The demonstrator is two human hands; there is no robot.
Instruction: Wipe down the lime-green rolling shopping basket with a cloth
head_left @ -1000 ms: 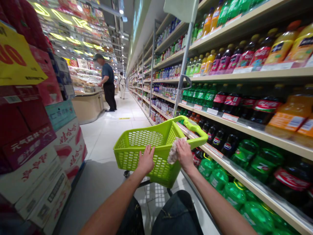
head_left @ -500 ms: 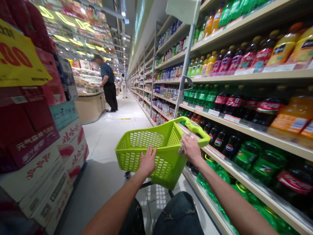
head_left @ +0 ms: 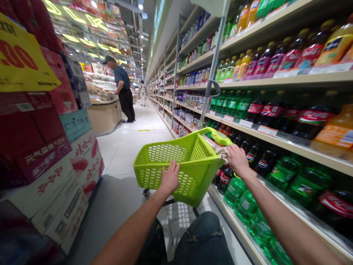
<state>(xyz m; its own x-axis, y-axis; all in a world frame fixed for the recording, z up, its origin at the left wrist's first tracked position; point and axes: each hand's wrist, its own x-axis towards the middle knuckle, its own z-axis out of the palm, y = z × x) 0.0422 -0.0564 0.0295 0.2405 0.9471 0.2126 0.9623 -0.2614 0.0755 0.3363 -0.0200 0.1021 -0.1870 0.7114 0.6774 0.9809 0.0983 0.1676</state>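
Green shopping cart point(head_left: 204, 187) on pale floor tiles point(head_left: 113, 151), just ahead of a pair of denim-clad knees point(head_left: 202, 237). Against the cart's near wall, a left hand point(head_left: 170, 180) with fingers slightly parted, fingertips at the rim, no object in its grasp. At the cart's right rear corner, a right hand point(head_left: 238, 159) with fingers curled over a crumpled pale cloth point(head_left: 224, 154); impossible to tell whether also around the handle point(head_left: 220, 139). Close on the cart's right, shelving point(head_left: 248, 127) packed with green bottles point(head_left: 245, 200) and dark cola bottles point(head_left: 314, 119), contact with the handle hard to judge. Across a strip of floor to the cart's left, white cartons point(head_left: 79, 169) and dark red cartons point(head_left: 30, 129) below a yellow price sign point(head_left: 24, 59), narrowing the aisle. Well beyond the cart, a curved display counter point(head_left: 106, 116) beside a person in a blue top point(head_left: 124, 82); farther still, a person in pale clothing point(head_left: 142, 94). On the cart itself: bright lime plastic, upright; near wall pierced by rows of small holes, dark frame and caster below, perforated slanting panel toward the handle, honeycomb-like far wall.
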